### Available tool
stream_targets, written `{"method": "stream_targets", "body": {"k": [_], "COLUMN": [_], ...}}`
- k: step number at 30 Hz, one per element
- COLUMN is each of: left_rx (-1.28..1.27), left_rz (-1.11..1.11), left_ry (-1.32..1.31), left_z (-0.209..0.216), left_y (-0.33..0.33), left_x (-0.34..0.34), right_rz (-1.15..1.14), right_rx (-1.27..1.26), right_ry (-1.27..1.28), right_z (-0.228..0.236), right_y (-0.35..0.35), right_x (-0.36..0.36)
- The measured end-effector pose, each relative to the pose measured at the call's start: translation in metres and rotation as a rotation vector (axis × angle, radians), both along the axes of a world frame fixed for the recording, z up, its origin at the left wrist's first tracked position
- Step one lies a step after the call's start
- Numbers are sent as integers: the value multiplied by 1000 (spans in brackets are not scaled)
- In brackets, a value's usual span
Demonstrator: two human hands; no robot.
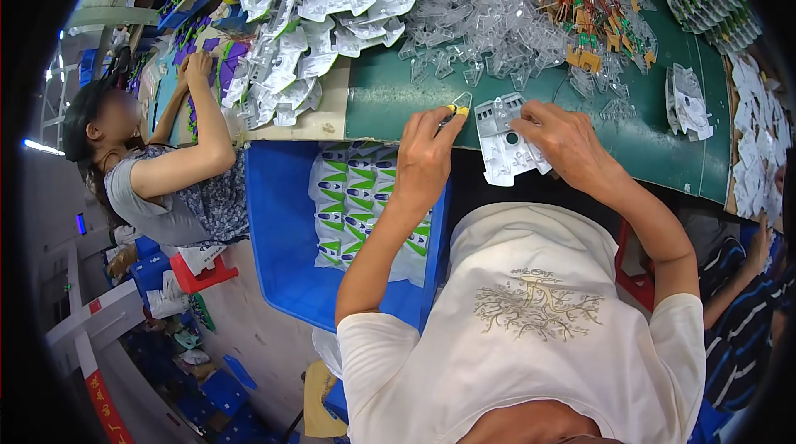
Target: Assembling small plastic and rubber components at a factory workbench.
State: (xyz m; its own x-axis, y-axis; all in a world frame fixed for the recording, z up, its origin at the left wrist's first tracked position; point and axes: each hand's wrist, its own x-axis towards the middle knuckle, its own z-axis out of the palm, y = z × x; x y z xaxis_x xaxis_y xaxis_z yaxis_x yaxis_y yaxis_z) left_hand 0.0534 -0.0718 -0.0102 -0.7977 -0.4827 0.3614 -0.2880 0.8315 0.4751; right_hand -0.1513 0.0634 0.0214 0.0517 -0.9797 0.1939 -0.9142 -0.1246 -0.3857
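Observation:
My left hand [427, 154] is at the front edge of the green tabletop, thumb and fingertips pinched together. Between them is a small yellow-and-black piece [458, 110], with a clear plastic loop-shaped part [463, 99] just beyond it; whether these two are joined I cannot tell. A grey-white moulded plastic housing [507, 150], its ribbed inner side up and a round hole in it, is tilted over the table edge. My right hand [564, 137] grips this housing by its right side.
Clear plastic parts [497, 25] and red wires with orange and green ends [580, 9] are heaped at the back. White-and-green housings [286, 54] pile up left. A blue bin [282, 237] holds bagged parts below. One co-worker [182, 145] sits left, another [738, 320] right.

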Motion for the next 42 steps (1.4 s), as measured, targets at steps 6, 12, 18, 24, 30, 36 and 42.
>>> {"method": "stream_targets", "body": {"k": [6,12,18,24,30,36,42], "left_rx": [-10,-103,-163,-53,221,235,207], "left_rz": [-124,-198,-191,-137,-89,-349,-282], "left_ry": [188,79,49,152,361,69,39], "left_z": [6,7,3,-10,-18,-2,2], "left_y": [20,17,17,23,23,8,19], "left_x": [-21,-31,-33,-30,-37,-39,-37], "right_rz": [36,28,-100,-103,-121,-123,-48], "right_rx": [-46,-145,-54,26,18,46,-43], "right_ry": [18,-56,-162,-245,-230,-313,-590], "right_z": [-1,-14,-10,5,8,23,33], "right_y": [-2,0,-4,9,17,20,27], "right_x": [-1,-4,-3,-9,-2,-4,-4]}}
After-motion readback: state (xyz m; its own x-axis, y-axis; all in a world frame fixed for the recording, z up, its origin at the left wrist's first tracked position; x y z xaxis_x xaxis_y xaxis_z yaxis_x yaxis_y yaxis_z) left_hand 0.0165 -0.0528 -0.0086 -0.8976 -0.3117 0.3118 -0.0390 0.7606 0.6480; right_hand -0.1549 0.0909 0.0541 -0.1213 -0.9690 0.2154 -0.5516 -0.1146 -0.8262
